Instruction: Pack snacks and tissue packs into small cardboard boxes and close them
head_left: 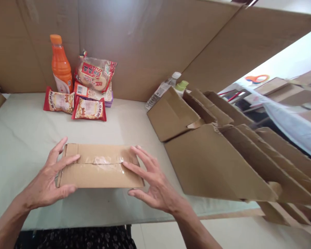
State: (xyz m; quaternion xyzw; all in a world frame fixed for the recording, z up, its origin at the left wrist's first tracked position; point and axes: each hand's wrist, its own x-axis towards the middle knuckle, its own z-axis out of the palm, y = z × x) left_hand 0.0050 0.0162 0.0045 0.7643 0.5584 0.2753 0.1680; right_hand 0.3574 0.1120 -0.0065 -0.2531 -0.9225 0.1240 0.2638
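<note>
A closed cardboard box (pixel 98 175) lies in front of me, clear tape (pixel 101 160) across the seam on its top. My left hand (pixel 50 176) grips its left end, with the index finger on the top and the thumb along the near edge. At the opposite end, my right hand (pixel 152 178) holds the box between spread fingers. Its index fingertip rests on the taped seam, and the thumb is by the near right corner. The undersides of both hands are hidden.
Behind the box stand an orange drink bottle (pixel 60 65), snack packets (pixel 89 109) and a bag of round crackers (pixel 95 74). Cardboard dividers (pixel 212 162) rise on the right, a clear bottle (pixel 162 90) and green-capped bottle (pixel 182 85) behind them. Cardboard walls (pixel 134 45) enclose the back.
</note>
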